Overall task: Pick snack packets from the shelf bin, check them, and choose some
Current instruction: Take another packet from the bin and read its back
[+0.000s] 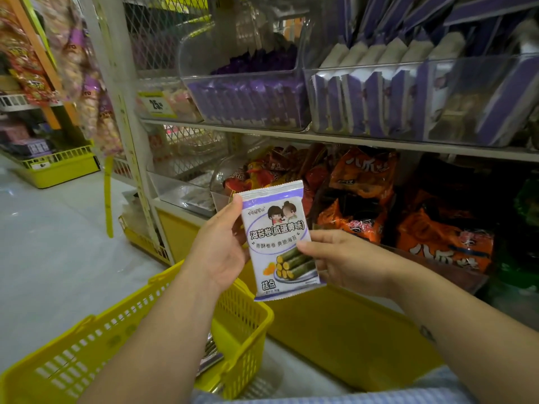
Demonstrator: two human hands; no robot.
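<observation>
A yellow perforated plastic basket is seen at the lower left of the frame, beneath the left forearm. At the centre, a flat, glossy white-and-lilac snack packet (printed with cartoon figures and green rolls) is held upright between both hands. Its left edge is gripped by the left hand, with the thumb laid near the top. Its right edge is pinched narrowly by the right hand, with the thumb on the front. Behind, crinkled orange foil bags are piled at the centre right. Higher up, clear rigid plastic bins are filled with upright purple packets.
</observation>
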